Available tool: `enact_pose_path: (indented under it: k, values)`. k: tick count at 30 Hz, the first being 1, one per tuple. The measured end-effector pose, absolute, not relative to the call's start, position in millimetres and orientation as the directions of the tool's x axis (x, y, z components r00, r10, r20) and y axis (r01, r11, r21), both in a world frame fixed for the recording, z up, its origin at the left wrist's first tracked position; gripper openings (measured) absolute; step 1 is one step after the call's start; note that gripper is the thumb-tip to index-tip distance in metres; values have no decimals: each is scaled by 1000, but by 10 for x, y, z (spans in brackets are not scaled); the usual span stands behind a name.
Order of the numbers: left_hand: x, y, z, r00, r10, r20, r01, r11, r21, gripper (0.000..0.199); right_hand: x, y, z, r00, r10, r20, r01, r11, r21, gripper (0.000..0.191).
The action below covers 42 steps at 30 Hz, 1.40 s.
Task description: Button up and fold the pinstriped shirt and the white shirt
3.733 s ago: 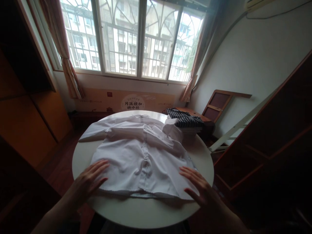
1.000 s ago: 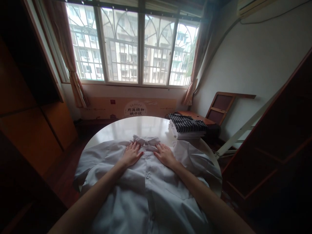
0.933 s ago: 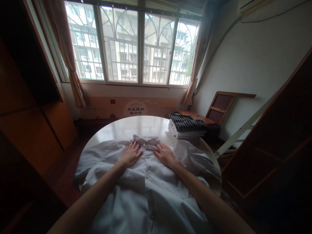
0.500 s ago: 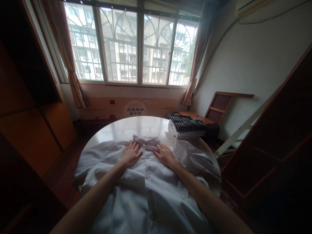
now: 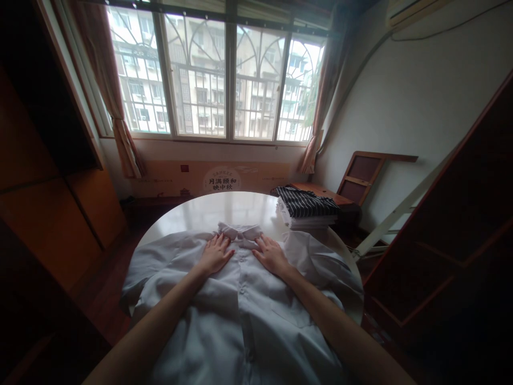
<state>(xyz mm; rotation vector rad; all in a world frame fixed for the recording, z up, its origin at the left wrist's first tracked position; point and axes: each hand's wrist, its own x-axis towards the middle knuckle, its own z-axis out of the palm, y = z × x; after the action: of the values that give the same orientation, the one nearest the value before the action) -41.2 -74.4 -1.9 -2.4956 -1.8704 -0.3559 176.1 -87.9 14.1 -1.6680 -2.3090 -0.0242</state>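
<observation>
A white button-up shirt [image 5: 216,315] lies spread front side up, its collar [image 5: 249,232] pointing away from me and its button placket running down the middle. My left hand [image 5: 217,253] rests flat on the shirt just below the left side of the collar, fingers stretched out. On the other side of the placket, my right hand [image 5: 271,254] lies flat too, its fingertips at the right collar point. Neither hand grips the cloth. The sleeves spread out to both sides, and the lower part of the shirt runs out of view beneath my forearms.
The shirt covers much of a round white table [image 5: 192,210]. At its far right edge sits a stack of folded clothes [image 5: 308,206], a black striped one on top. Behind are a wooden chair [image 5: 356,179] and a window; a dark red wooden panel [image 5: 449,240] leans at right.
</observation>
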Motion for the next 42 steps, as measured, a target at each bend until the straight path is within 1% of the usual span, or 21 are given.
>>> enact_pose_path:
  k: [6,10,12,15,16,18,20,22,24,27,29,31,33,35,37,38,40,42]
  values:
    - [-412,-763,-33,266,947,183,945,-293,143,59,1764,-844,96,-281,928,245,933,324,-157,49]
    - [-391,-766,56,263,932,251,938,-307,158,50,1766,-831,73,-280,924,260,933,326,-154,48]
    - [-369,-705,173,200,947,252,945,-254,204,44,1767,-834,73,-281,923,264,932,328,-153,48]
    - [-338,-509,416,-6,980,199,956,-53,288,42,1768,-840,80,-290,919,268,929,337,-151,47]
    - [-331,-426,499,-59,977,205,954,-5,298,42,1768,-842,82,-288,919,268,930,335,-149,47]
    - [-321,-260,648,-104,970,221,955,35,296,44,1768,-841,87,-285,921,267,933,330,-143,48]
    - [-311,-118,752,-123,980,157,957,75,279,48,1770,-841,91,-284,921,267,935,328,-137,49]
    - [-298,-17,806,-154,988,35,956,139,260,50,1774,-846,91,-287,920,265,934,330,-134,49]
    - [-287,46,816,-179,982,-57,951,187,245,47,1780,-859,84,-287,918,274,933,332,-136,48]
    - [-278,104,795,-178,977,-118,947,203,248,34,1784,-878,77,-281,911,300,929,337,-154,47]
    - [-275,143,788,-174,975,-141,944,206,256,29,1775,-861,102,-270,910,314,920,340,-193,46]
    - [-270,190,795,-178,974,-139,939,211,270,27,1753,-794,174,-224,931,287,915,302,-266,45]
    - [-261,237,814,-186,975,-125,931,215,296,25,1722,-671,295,-116,965,235,913,197,-357,51]
    - [-249,272,834,-184,976,-116,916,213,339,19,1691,-510,439,52,973,224,898,53,-436,55]
    - [-237,287,848,-168,979,-115,892,200,405,14,1673,-344,564,219,944,247,862,-68,-502,51]
    - [-232,287,851,-154,981,-116,875,190,446,12,1672,-269,608,274,934,227,837,-115,-535,49]
    - [-222,275,848,-119,987,-108,824,159,545,9,1684,-149,649,307,942,133,782,-170,-600,49]
    - [-214,254,835,-91,993,-79,747,120,654,7,1706,-75,639,267,963,32,724,-179,-666,42]
